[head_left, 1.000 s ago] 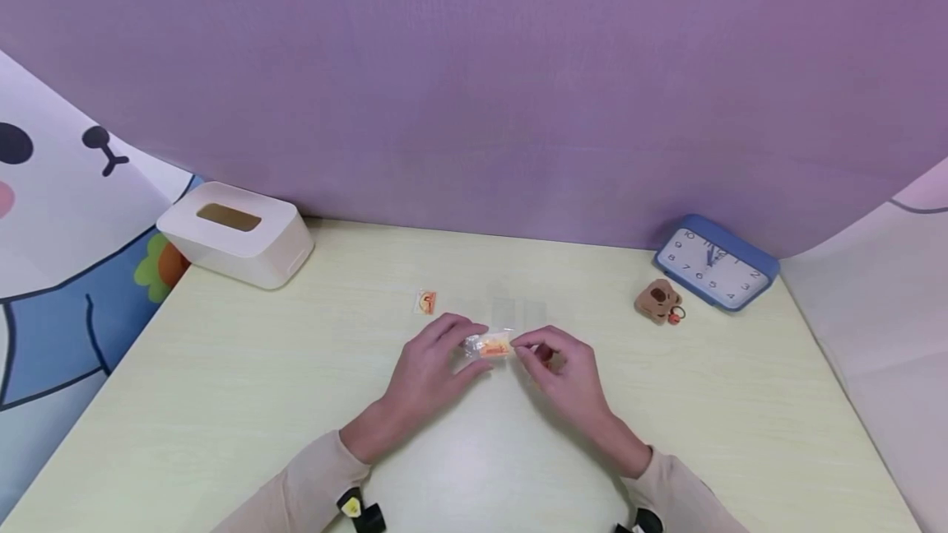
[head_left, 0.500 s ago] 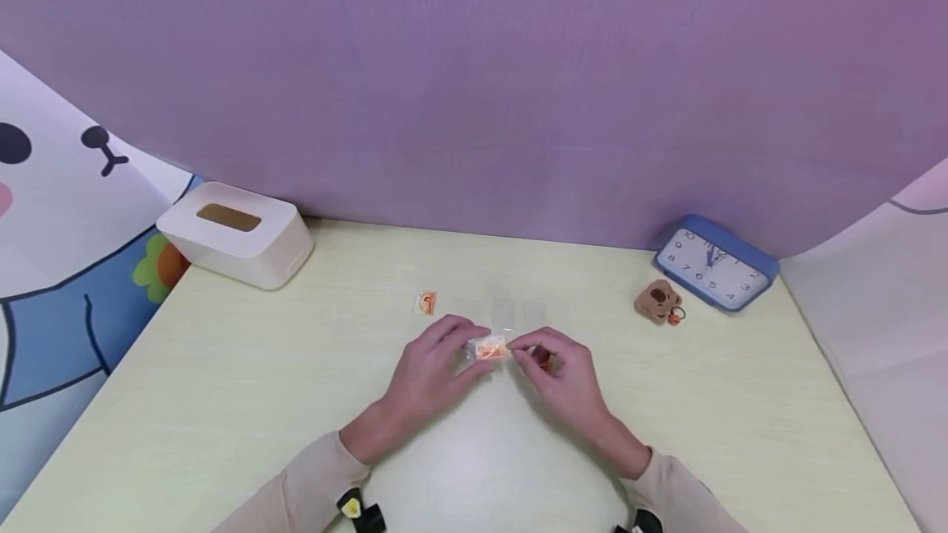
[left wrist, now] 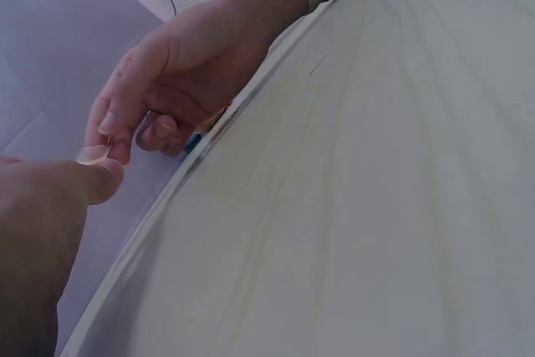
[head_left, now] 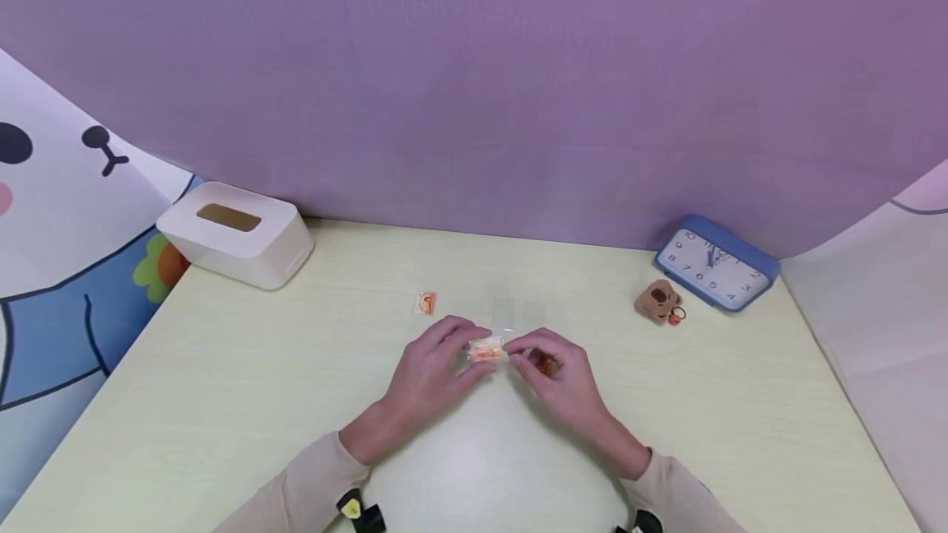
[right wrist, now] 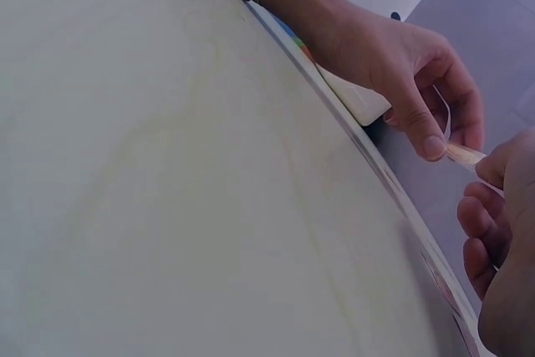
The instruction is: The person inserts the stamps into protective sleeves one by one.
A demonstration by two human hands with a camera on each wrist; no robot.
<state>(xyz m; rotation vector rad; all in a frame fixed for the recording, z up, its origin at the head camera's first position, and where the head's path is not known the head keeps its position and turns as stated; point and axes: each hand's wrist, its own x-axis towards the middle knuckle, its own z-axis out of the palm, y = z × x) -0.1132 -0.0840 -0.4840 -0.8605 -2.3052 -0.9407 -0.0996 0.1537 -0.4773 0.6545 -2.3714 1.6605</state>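
Since the earlier frame, the orange-printed packet (head_left: 486, 349) has been shifted slightly to the left, and the fingertips of the right hand (head_left: 566, 373) have been moved left with it. The left hand (head_left: 432, 364) has been kept almost in place. Less crinkled clear film is now shown to the left of the orange print; from this it is judged that the printed piece has been fed farther into its film and that the work is partly done.

The packet is located between the two hands, over the middle of the table (head_left: 222, 368). Its left end is held in a narrow grip between the left thumb and fingers. Its right end is pinched between the right thumb and forefinger; whether film or printed piece is pinched there cannot be determined.

Counts are as follows. Held packet: one. Orange card (head_left: 426, 303): one, laid to the far left of the packet. Flat clear sleeves (head_left: 535, 315): two, laid side by side just beyond the packet. Reddish item (head_left: 550, 365): one, partly hidden by the right hand; its support cannot be determined. White tissue box (head_left: 248, 241): one, far left. Blue clock (head_left: 717, 263): one, far right. Brown bear keyring (head_left: 657, 301): one, placed just on the near side of the clock.
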